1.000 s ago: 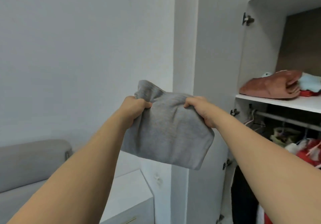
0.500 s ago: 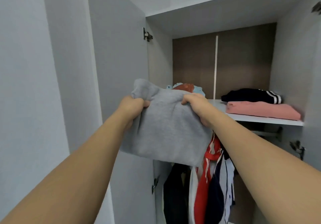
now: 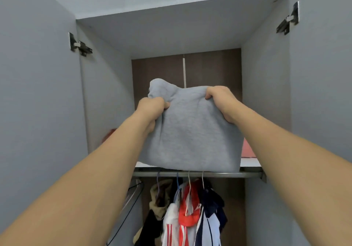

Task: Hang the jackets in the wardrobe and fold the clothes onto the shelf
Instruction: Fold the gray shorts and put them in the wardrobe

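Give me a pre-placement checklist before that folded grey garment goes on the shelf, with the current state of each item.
1. Left hand grips the folded grey garment: ok.
2. Right hand grips its other top corner: ok.
3. Garment remains folded, no loose part dangling: ok.
4. Wardrobe doors open, opening unobstructed: ok.
5. Free space on the shelf directly behind the garment: cannot tell, the garment hides it; a pink item lies at the right.
6. Garment's lower edge above shelf level: not ok, it hangs down to the rail.
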